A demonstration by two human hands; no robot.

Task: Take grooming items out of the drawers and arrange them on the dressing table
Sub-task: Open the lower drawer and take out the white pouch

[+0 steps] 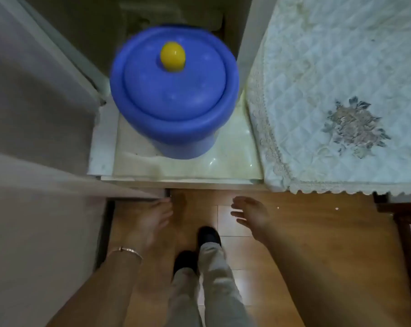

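Nearest, two trousered legs and dark slippers [208, 234] are seen on a wooden floor [306, 232]. The left hand [152, 220], a bracelet [129, 250] at its wrist, is held with fingers spread and nothing in it, its tips at the corner of a pale panel [46, 185] on the left, perhaps a drawer front, though blur prevents certainty. The right hand [251, 213] is likewise spread and empty above the floor. No grooming items are in view and none are laid out, so the task is judged barely begun. Farther off, a blue lidded bin [174, 95] with a yellow knob [172, 56] stands on a glossy tiled step [223, 161]. To the right lies a quilted cover [341, 67] with lace edging.
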